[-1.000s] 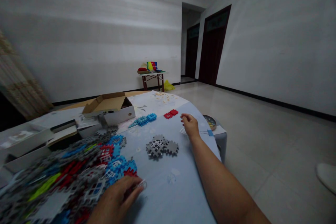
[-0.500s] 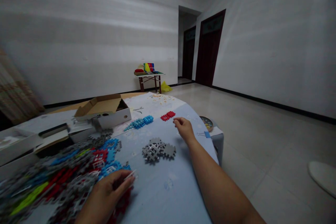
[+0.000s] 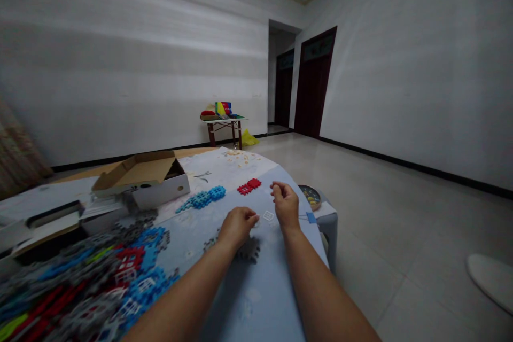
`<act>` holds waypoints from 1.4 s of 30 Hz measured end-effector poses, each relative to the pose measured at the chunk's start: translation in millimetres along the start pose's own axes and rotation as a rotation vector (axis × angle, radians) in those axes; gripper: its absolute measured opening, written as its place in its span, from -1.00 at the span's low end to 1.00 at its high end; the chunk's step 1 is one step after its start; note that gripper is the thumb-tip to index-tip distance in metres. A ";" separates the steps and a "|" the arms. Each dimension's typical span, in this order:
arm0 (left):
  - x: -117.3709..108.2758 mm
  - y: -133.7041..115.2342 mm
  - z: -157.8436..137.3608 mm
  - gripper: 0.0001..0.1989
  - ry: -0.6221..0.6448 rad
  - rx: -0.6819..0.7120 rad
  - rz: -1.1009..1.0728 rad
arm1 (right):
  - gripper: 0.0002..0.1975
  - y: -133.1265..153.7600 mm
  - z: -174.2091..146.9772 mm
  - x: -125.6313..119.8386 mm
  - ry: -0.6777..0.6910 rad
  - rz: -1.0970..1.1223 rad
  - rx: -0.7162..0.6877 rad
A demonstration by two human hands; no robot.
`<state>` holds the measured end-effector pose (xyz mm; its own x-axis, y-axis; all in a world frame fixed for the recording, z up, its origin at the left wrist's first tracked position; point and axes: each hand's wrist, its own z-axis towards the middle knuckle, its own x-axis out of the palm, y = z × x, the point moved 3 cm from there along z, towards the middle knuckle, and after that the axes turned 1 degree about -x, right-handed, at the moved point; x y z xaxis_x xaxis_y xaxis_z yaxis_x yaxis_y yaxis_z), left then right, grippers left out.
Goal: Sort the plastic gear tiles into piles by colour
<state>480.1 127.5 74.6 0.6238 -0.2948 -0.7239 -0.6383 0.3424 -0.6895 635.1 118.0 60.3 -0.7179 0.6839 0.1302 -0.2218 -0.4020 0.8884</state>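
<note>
My left hand (image 3: 237, 228) reaches over the grey gear-edged pieces (image 3: 250, 250), its fingertips pinched on a small white piece that mostly hides behind them. Just right of those fingertips, a white window-frame piece (image 3: 268, 216) lies flat on the blue tablecloth. My right hand (image 3: 286, 204) hovers near the table's right edge, fingers curled together; whether anything is in them I cannot make out. Beyond the hands are two joined red pieces (image 3: 249, 187) and a cluster of blue pieces (image 3: 204, 197).
A heap of grey, red, blue and green interlocking pieces (image 3: 76, 283) spreads over the table's left. Behind it are an open cardboard box (image 3: 160, 192) and white boxes (image 3: 52, 232). A stool (image 3: 329, 219) carrying a round tin (image 3: 310, 197) stands beside the right edge.
My left hand has moved from the heap rightward and away from me, over the grey pieces, with a small white piece. My right hand stays near the right edge. The view has tilted up slightly.
</note>
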 end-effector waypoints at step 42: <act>-109.6 119.4 -203.6 -0.67 -0.157 0.050 0.631 | -0.79 11.5 -73.7 54.3 0.743 -0.404 -0.377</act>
<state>243.7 19.1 66.4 0.1970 0.1087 -0.9744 -0.8839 0.4496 -0.1286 544.9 105.6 45.2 -0.7492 0.3020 -0.5895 -0.6539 -0.4789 0.5857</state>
